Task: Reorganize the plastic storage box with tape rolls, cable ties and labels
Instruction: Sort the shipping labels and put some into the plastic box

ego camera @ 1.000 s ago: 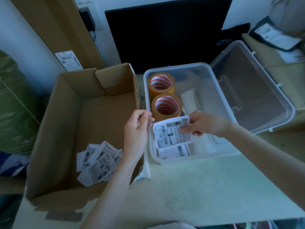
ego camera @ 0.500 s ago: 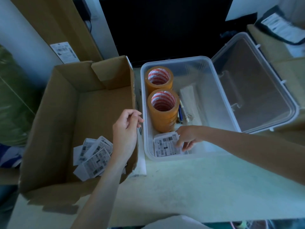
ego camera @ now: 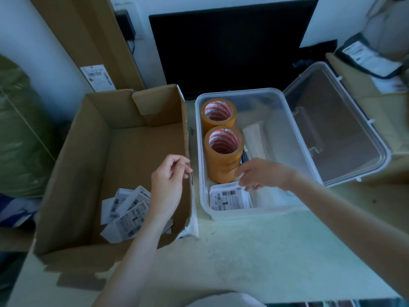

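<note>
A clear plastic storage box (ego camera: 285, 111) stands on the table with two stacks of orange tape rolls, one at the back (ego camera: 218, 111) and one in front (ego camera: 223, 154). Printed labels (ego camera: 230, 197) lie flat in its near left corner. My right hand (ego camera: 261, 173) hovers just above them with fingers spread, holding nothing. My left hand (ego camera: 170, 185) hangs over the right wall of the cardboard box (ego camera: 88, 151), fingers loosely curled and empty. More labels (ego camera: 126, 211) lie in a loose pile on the cardboard box's floor. A white packet (ego camera: 254, 136) and pens lie beside the tape.
The storage box's clear lid (ego camera: 336, 125) leans open to the right. A black monitor (ego camera: 232, 45) stands behind. Cardboard sheets lean on the wall at back left, a green bag (ego camera: 20, 129) sits at the far left, and parcels lie at the back right.
My right hand laid the labels down flat in the box's near corner and lifted off them. My left hand let go of the labels and drew back over the cardboard box.
</note>
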`<act>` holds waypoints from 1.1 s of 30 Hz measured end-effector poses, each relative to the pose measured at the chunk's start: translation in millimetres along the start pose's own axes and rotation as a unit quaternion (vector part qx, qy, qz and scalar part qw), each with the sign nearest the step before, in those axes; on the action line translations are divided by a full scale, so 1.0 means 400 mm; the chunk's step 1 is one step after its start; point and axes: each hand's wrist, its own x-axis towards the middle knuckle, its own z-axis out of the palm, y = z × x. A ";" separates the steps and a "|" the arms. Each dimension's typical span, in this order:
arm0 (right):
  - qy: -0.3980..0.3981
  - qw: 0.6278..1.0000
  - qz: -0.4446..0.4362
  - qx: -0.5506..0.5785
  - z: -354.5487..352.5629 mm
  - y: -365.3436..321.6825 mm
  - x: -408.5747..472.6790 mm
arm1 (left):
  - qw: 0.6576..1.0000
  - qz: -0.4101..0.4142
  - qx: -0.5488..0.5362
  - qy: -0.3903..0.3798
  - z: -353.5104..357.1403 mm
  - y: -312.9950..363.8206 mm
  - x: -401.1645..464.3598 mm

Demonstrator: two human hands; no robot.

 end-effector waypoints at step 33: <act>0.102 0.953 -0.169 0.229 0.391 -0.297 0.069 | 0.805 -0.172 0.453 -0.343 -0.302 -0.406 0.074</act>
